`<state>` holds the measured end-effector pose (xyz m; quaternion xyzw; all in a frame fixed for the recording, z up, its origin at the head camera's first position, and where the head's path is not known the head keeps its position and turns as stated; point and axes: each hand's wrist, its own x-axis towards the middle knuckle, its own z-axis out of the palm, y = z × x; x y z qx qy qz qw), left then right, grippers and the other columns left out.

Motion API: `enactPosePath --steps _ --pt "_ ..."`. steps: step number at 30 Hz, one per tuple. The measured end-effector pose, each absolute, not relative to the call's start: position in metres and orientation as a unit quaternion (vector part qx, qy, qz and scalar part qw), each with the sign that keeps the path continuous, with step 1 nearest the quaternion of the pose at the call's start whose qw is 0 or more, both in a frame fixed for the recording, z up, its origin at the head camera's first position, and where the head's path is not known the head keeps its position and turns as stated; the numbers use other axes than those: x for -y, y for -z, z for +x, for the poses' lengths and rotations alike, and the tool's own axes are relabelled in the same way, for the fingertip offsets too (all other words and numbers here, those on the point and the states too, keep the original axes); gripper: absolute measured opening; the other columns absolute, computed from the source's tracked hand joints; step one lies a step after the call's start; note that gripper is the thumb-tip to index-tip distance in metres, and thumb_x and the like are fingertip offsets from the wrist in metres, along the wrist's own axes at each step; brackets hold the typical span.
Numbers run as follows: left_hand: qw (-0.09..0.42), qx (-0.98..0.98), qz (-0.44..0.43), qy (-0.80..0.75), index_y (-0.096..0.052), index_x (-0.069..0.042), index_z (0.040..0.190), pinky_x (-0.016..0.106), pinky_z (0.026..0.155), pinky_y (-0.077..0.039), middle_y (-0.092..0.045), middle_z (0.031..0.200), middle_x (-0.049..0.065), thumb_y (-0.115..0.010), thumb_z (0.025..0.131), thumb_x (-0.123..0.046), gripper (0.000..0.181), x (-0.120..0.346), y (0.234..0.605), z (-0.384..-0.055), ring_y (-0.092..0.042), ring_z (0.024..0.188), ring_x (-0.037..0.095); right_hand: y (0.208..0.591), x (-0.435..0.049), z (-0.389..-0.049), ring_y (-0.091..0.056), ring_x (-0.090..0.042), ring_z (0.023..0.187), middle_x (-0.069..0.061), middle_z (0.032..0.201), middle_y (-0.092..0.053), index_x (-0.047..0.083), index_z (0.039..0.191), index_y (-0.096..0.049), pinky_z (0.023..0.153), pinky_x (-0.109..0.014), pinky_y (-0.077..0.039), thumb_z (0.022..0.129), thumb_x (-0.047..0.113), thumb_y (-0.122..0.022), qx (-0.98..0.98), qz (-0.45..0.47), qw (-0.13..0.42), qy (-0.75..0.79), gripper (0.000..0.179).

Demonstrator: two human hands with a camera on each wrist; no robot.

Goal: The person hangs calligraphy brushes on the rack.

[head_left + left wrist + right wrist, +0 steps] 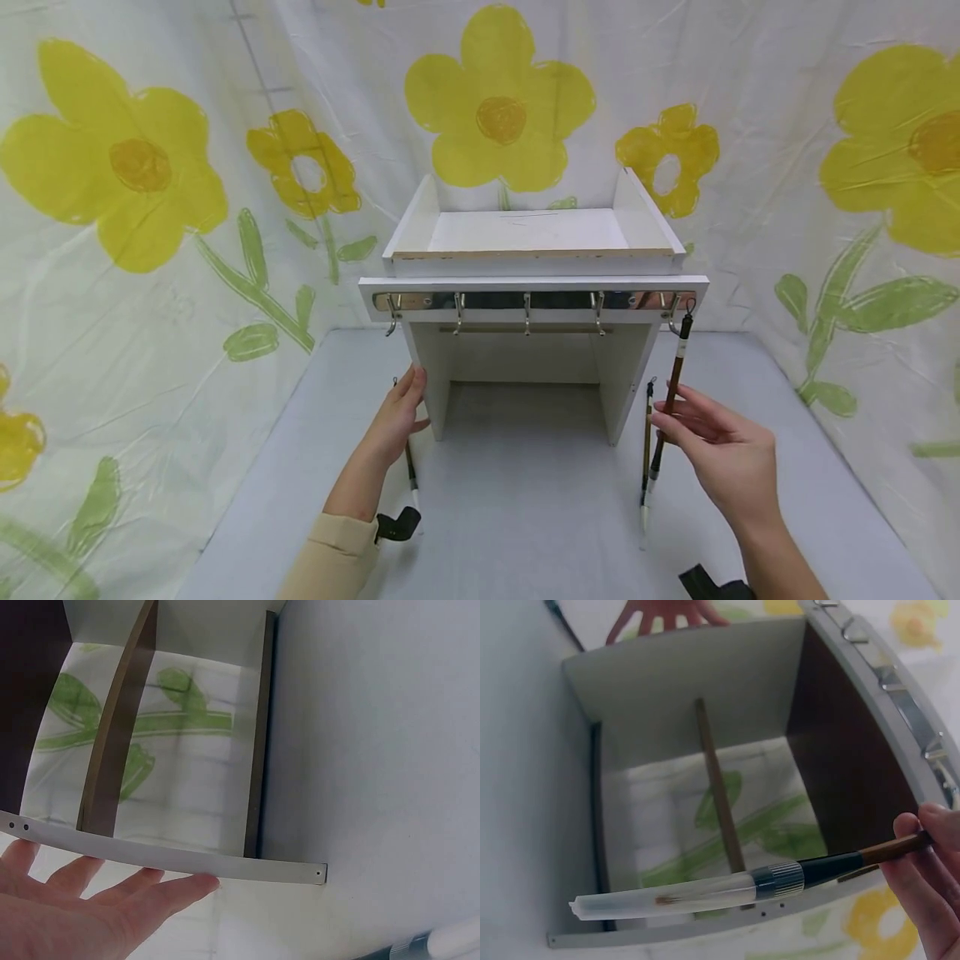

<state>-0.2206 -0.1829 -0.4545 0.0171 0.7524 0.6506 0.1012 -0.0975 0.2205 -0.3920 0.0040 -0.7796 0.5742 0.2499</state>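
Note:
A writing brush [678, 367] with a brown handle hangs upright from my right hand [723, 442], pinched between thumb and fingertips. Its cord loop is at the rightmost hook [672, 312] of the white shelf; whether it is over the hook I cannot tell. In the right wrist view a clear cap [667, 897] covers the bristles. My left hand [393, 417] touches the shelf's left side panel [429, 392] from outside, fingers extended along its edge in the left wrist view. The white shelf [532, 267] stands on the table.
Another brush [647, 429] lies on the table to the right, just left of the held one. A further brush [411, 471] lies at the left, partly behind my left hand. Several metal hooks line the shelf's front rail [491, 300]. A flowered curtain [360, 100] surrounds the table.

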Motion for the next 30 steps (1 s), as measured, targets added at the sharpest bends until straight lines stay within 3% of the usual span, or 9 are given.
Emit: enactPosePath --steps 12,17,25,30 --pt "0.102 -0.756 0.016 -0.647 -0.009 -0.021 0.164 0.063 0.112 -0.037 -0.010 0.170 0.011 -0.035 0.099 -0.069 0.085 0.180 0.451 -0.218 -0.017 0.154 0.040 0.388 -0.210 -0.098 -0.077 -0.012 0.081 0.008 0.093 -0.078 -0.005 0.124 -0.069 0.071 -0.024 -0.061 0.079 -0.008 -0.081 0.753 0.047 0.224 -0.617 0.047" --pt "0.098 -0.754 0.022 -0.650 -0.010 -0.022 0.164 0.065 0.111 -0.036 -0.010 0.170 0.011 -0.035 0.100 -0.068 0.083 0.180 0.454 -0.218 -0.018 0.154 0.041 0.389 -0.203 -0.099 -0.077 -0.010 0.083 0.008 0.094 -0.078 -0.001 0.125 -0.069 0.074 -0.021 -0.061 0.080 -0.004 -0.082 0.761 0.044 0.212 -0.612 0.047" --pt "0.094 -0.742 0.041 -0.662 -0.013 -0.024 0.164 0.068 0.110 -0.036 -0.011 0.170 0.010 -0.034 0.103 -0.063 0.075 0.184 0.458 -0.220 -0.019 0.153 0.041 0.394 -0.196 -0.099 -0.077 -0.013 0.084 -0.003 0.097 -0.079 0.005 0.124 -0.072 0.074 -0.022 -0.061 0.082 0.003 -0.083 0.777 0.072 0.194 -0.595 0.043" --pt "0.095 -0.742 0.046 -0.662 -0.012 -0.022 0.164 0.068 0.110 -0.036 -0.010 0.169 0.013 -0.033 0.105 -0.059 0.073 0.183 0.454 -0.219 -0.018 0.153 0.042 0.398 -0.193 -0.098 -0.077 -0.013 0.084 -0.009 0.098 -0.079 0.003 0.124 -0.071 0.073 -0.023 -0.061 0.084 0.004 -0.081 0.779 0.089 0.185 -0.592 0.041"
